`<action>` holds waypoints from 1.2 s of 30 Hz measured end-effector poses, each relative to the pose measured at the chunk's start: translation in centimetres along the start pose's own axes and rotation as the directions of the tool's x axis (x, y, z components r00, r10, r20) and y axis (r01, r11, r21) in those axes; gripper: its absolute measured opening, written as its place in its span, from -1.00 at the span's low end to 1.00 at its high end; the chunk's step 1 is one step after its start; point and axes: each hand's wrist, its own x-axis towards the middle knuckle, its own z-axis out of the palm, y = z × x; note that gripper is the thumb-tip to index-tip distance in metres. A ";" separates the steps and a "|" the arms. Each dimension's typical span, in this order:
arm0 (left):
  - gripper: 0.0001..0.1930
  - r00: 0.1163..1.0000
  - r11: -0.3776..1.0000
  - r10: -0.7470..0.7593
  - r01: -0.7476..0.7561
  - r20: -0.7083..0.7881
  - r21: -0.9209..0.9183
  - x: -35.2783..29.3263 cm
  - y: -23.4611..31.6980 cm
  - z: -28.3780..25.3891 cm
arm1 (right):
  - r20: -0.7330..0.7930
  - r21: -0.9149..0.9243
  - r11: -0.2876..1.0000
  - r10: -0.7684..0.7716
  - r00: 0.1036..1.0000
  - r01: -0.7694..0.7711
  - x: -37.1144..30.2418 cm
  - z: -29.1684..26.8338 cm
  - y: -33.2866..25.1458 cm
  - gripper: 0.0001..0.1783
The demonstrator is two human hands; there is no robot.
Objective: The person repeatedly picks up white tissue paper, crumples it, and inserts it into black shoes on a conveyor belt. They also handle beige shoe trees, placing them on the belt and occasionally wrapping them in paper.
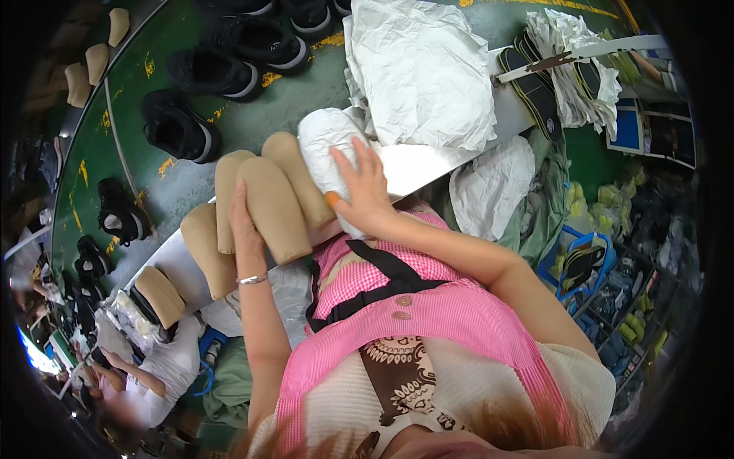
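Note:
My left hand (244, 224), with a bracelet at the wrist, grips the side of a tan padded shoe insert (274, 210); part of its grip is hidden. Against it leans another tan insert (291, 170), and more lie to the left, one of them (205, 249) at the bench edge. My right hand (365, 187) rests with spread fingers on an insert wrapped in white paper (325, 141). An orange cover sits on its thumb tip. Behind that hand lies a stack of crumpled white paper sheets (420, 73).
Black shoes (180, 126) stand in a row on the green conveyor (138, 84) beyond the metal ledge (417, 162). A metal bar (581, 53) crosses at the right, over dark insoles (531, 88). Blue crates (577, 264) stand lower right. Another person (164, 371) works at the left.

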 end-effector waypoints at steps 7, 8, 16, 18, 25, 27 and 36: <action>-0.52 0.972 0.957 0.210 -0.183 -0.103 0.225 -3.2 3.4 0.3 | 0.046 -0.056 0.944 -0.324 0.945 0.326 9.5 -8.9 3.4 -0.73; -0.52 0.977 0.983 0.171 -0.161 -0.131 0.087 -5.4 4.0 1.6 | 0.051 -0.211 0.939 -0.268 0.962 0.272 12.9 -10.4 4.1 -0.75; -0.48 0.999 0.981 -0.047 0.048 0.012 -0.190 -11.1 2.4 2.5 | 0.187 -0.774 0.346 -0.676 0.713 0.531 29.4 -10.6 12.7 -0.62; -0.47 0.996 0.980 -0.081 0.074 -0.030 -0.185 -11.1 1.9 2.6 | 0.332 -0.748 0.366 -0.514 0.791 0.553 28.8 -9.7 14.9 -0.57; -0.48 0.994 0.980 -0.100 0.091 -0.044 -0.176 -10.1 1.3 3.3 | -0.121 -0.700 0.696 -0.334 0.935 0.158 18.7 -10.0 21.7 -0.69; -0.49 0.996 0.986 -0.079 0.073 -0.034 -0.147 -10.1 1.7 3.9 | -0.176 -0.664 0.742 -0.270 0.947 0.088 17.1 -11.0 22.4 -0.70; -0.47 0.970 0.999 -0.028 0.033 0.243 -0.017 -12.7 2.0 6.7 | -0.058 -0.632 0.742 -0.332 0.942 0.223 13.2 -12.2 21.7 -0.73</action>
